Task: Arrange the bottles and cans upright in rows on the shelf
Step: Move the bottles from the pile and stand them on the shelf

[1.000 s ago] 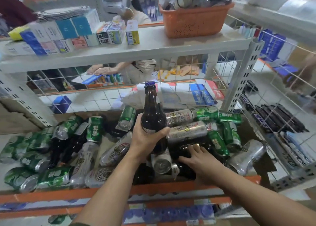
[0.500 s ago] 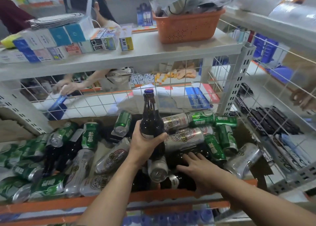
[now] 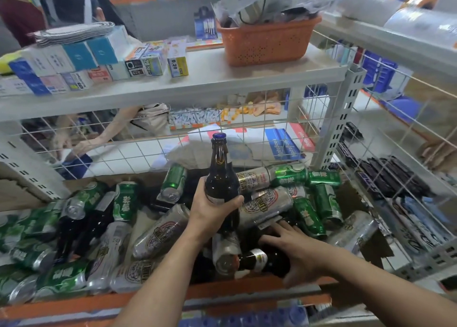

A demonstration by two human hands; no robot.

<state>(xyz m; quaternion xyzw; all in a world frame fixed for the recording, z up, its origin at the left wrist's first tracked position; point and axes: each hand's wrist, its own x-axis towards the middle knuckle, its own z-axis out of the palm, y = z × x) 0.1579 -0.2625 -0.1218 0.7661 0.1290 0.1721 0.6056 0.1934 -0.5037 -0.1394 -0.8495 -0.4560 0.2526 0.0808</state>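
My left hand (image 3: 212,211) grips a dark brown glass bottle (image 3: 220,176) with a blue cap and holds it upright above the heap. Several green cans (image 3: 309,216) and silver cans (image 3: 162,230) lie on their sides across the shelf (image 3: 148,302) with the orange front edge. A second dark bottle (image 3: 262,261) lies on its side near the front. My right hand (image 3: 294,247) rests on it, fingers spread over its body. More dark bottles (image 3: 81,230) lie among the green cans at the left.
A white wire grid (image 3: 138,151) closes the back and the right side of the shelf. An upper shelf (image 3: 222,79) carries small boxes and an orange basket (image 3: 268,42). Other people stand behind the grid at the upper left.
My right hand has slid nearer and lower onto the lying bottle. The upright bottle in my left hand stays about where it was. The view has dipped a little.
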